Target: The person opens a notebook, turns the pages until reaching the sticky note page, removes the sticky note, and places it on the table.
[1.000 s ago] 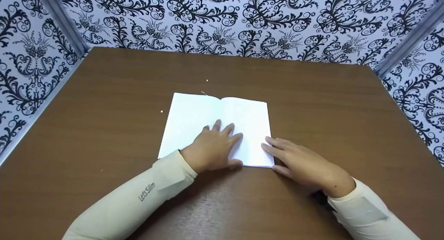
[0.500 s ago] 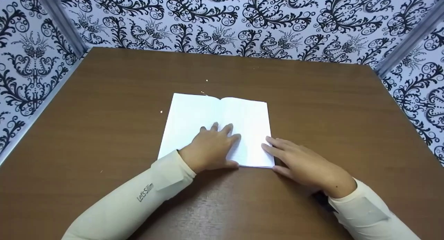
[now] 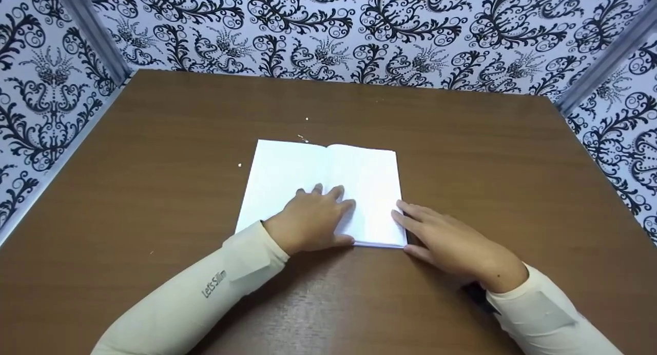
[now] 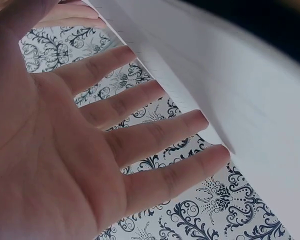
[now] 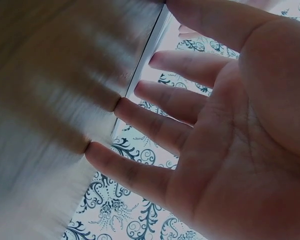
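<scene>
Folded white paper [image 3: 328, 185] at mid-frame on the brown desk [image 3: 154, 139], crease running up its middle. Left hand [image 3: 313, 221] flat on the paper's lower middle, fingers [image 4: 155, 135] straight and spread apart, pressing down. Right hand [image 3: 446, 242] at the paper's lower right corner, fingers [image 5: 155, 125] straight and slightly apart, tips touching the right edge. Black-and-white patterned wall [image 3: 328, 32] across the upper frame.

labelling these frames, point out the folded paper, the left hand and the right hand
folded paper [image 3: 287, 170] head view, bare left panel
left hand [image 3: 310, 221] head view, back of hand
right hand [image 3: 451, 244] head view, back of hand
</scene>
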Available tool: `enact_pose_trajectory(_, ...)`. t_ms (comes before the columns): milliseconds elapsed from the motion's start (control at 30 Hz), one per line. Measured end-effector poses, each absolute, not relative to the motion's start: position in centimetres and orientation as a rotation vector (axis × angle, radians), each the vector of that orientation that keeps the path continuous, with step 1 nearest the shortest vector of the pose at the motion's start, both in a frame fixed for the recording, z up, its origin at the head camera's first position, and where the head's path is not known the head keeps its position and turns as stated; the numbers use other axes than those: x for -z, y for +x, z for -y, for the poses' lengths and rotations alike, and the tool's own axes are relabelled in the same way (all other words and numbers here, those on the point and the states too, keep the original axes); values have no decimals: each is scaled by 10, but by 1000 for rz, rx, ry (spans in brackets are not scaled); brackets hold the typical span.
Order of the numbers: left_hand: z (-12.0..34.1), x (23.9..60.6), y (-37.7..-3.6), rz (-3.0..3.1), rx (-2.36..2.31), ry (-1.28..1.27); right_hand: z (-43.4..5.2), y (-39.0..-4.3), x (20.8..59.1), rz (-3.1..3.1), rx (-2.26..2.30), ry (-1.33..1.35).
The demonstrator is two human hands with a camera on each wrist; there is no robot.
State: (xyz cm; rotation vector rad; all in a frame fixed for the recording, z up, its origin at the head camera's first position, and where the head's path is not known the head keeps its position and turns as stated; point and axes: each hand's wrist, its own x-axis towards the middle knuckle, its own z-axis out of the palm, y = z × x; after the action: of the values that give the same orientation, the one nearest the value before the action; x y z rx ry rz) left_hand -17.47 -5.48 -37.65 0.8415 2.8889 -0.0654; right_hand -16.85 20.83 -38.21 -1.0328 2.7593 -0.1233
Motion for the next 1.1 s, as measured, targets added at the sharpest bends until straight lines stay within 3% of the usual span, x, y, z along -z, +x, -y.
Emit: enact_pose_trajectory(1100, 62, 376, -176, -2947, 24, 1007, -211, -167, 381, -2805, 122, -1017)
